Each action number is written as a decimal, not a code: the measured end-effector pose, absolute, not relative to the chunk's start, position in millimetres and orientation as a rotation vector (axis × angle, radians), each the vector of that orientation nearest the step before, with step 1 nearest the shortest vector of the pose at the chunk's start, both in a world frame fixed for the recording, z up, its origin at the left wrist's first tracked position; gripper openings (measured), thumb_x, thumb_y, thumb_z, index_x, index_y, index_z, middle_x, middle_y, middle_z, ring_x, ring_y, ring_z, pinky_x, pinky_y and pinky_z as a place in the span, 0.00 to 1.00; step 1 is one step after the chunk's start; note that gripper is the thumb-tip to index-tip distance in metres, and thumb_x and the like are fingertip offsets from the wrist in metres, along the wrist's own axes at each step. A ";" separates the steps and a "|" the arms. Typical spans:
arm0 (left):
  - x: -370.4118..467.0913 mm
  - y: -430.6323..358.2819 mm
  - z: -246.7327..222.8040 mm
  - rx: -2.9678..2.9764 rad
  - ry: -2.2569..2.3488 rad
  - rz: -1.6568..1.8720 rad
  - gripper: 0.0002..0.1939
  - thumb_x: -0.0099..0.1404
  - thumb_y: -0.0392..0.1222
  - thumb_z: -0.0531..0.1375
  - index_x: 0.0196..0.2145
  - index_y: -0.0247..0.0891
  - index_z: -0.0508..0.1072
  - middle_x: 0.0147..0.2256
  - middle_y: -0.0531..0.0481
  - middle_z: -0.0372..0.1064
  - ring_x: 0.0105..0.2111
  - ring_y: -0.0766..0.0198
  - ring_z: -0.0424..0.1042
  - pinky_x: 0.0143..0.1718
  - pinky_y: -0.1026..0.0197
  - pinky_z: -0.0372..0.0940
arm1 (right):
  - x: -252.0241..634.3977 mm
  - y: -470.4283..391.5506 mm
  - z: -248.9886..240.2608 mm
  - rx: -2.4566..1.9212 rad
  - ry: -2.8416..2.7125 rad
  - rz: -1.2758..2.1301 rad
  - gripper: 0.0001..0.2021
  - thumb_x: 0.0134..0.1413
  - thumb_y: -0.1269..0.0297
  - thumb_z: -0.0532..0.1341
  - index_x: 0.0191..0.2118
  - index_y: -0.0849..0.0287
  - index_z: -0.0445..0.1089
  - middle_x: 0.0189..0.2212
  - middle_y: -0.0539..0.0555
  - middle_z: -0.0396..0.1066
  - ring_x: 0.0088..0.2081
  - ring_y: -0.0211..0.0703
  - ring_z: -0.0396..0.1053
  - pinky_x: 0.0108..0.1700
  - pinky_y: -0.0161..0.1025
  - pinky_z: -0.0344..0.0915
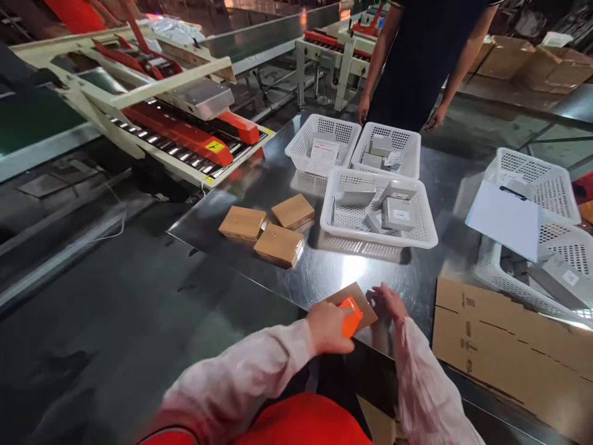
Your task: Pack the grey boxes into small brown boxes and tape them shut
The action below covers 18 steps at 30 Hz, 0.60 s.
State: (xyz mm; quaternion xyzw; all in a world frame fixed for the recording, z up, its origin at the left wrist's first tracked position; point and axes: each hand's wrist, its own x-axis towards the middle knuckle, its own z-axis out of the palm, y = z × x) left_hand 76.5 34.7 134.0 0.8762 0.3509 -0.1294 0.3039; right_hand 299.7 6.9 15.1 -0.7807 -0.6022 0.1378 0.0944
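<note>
At the table's near edge, my left hand (328, 327) is wrapped round a bright orange hand-held object (351, 316), whose exact kind I cannot make out. It lies over a small brown cardboard box (367, 311), partly hidden by the hand. Just right of that box, my right hand (393, 301) has its fingers stretched out and apart; whether they touch the box is unclear. Further off to the left lie brown cardboard boxes (280, 244) in a loose group. Beyond my hands stands a white plastic basket (378, 238) with several grey boxes in it.
Two more white baskets (301, 162) stand behind it. On the right are flattened cardboard (500, 346), baskets (532, 162) and a clipboard (504, 216). A person (417, 68) stands across the metal table (250, 262). A red-and-white roller machine (185, 139) is at the left.
</note>
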 end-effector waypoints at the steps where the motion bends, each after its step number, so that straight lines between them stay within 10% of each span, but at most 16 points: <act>1: 94.4 39.8 137.1 2.323 0.920 -0.369 0.30 0.48 0.54 0.61 0.49 0.43 0.77 0.37 0.41 0.78 0.39 0.44 0.77 0.39 0.50 0.71 | 299.4 7.4 14.5 -2.317 -1.773 0.467 0.29 0.69 0.59 0.41 0.39 0.62 0.80 0.29 0.54 0.80 0.29 0.40 0.74 0.29 0.33 0.68; 8: 51.9 32.1 145.7 2.314 0.948 -0.601 0.25 0.48 0.53 0.62 0.43 0.40 0.78 0.36 0.40 0.79 0.39 0.43 0.78 0.39 0.49 0.72 | 262.4 10.6 -2.5 -2.473 -1.545 0.759 0.23 0.65 0.45 0.50 0.56 0.44 0.72 0.50 0.59 0.73 0.51 0.57 0.69 0.46 0.51 0.68; 18: 2.8 -3.9 67.8 2.243 1.043 -0.620 0.38 0.51 0.47 0.62 0.61 0.38 0.67 0.41 0.36 0.78 0.42 0.41 0.77 0.44 0.46 0.71 | 265.4 15.7 -2.4 -2.478 -1.526 0.921 0.25 0.66 0.45 0.47 0.59 0.45 0.69 0.54 0.59 0.69 0.55 0.58 0.63 0.52 0.53 0.63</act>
